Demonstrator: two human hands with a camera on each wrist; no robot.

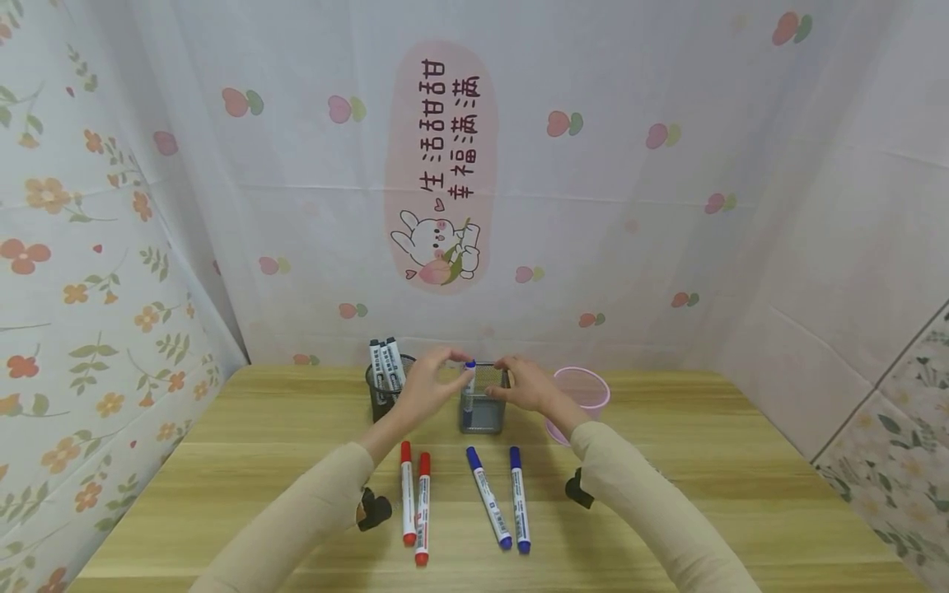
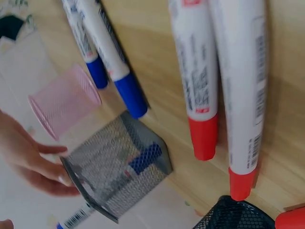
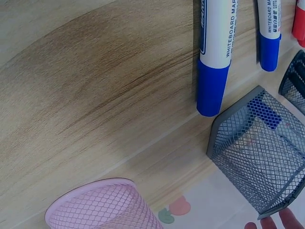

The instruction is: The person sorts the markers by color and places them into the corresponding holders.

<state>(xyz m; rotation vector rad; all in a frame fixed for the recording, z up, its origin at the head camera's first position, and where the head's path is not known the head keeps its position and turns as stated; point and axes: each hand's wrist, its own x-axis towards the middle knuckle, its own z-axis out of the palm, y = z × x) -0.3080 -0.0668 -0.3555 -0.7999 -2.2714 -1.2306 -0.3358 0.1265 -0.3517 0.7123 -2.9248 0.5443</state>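
A grey square mesh pen holder (image 1: 485, 416) stands at the back of the table. A white marker with blue ends (image 1: 469, 395) stands inside it along the left side, its upper end above the rim. My left hand (image 1: 426, 387) is at that upper end, thumb and forefinger spread apart around it; in the left wrist view only a fingertip (image 2: 5, 224) shows, away from the marker. My right hand (image 1: 530, 385) grips the holder's rim on the right side, its fingers (image 2: 40, 167) bent at the edge. In the right wrist view only its fingertips (image 3: 269, 223) show.
Two red markers (image 1: 408, 494) and two blue markers (image 1: 489, 498) lie in front on the wooden table (image 1: 245, 461). Left of the square holder stands a black mesh cup (image 1: 380, 405) with several black-capped markers. A pink mesh cup (image 1: 593, 395) is to the right. Behind hangs a printed curtain (image 1: 630, 272).
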